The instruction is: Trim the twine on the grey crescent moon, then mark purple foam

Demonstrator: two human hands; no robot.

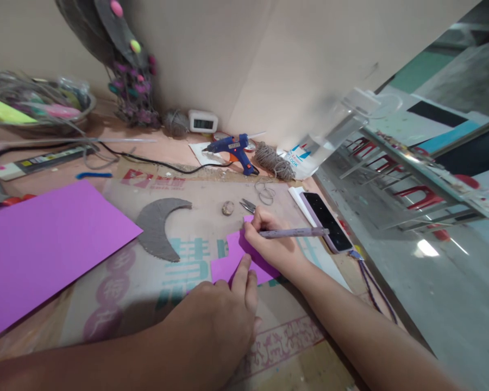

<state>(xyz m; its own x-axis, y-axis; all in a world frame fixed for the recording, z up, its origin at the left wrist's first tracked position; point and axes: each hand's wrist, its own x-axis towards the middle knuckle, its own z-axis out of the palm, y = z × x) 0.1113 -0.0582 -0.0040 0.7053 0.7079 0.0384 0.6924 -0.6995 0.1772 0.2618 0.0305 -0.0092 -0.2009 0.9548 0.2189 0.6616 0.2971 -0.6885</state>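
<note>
My right hand (271, 239) pinches a light purple pen (295, 232) over a small cut piece of purple paper (238, 247). The pen's tip is hidden behind my fingers. My left hand (224, 309) lies on the near edge of that paper with its fingers stretched out, holding nothing. A grey crescent (157, 228) rests left of the paper, beside a large purple sheet (52, 247). Just beyond my right hand are small scissors (248, 206), their handles out of sight, and a small round object (227, 208).
At the back stand a blue glue gun (232, 146) with its black cord, grey yarn (274, 160) and a white digital clock (203, 121). A phone (326, 221) lies near the right table edge. A basket of materials (36, 122) is at the left.
</note>
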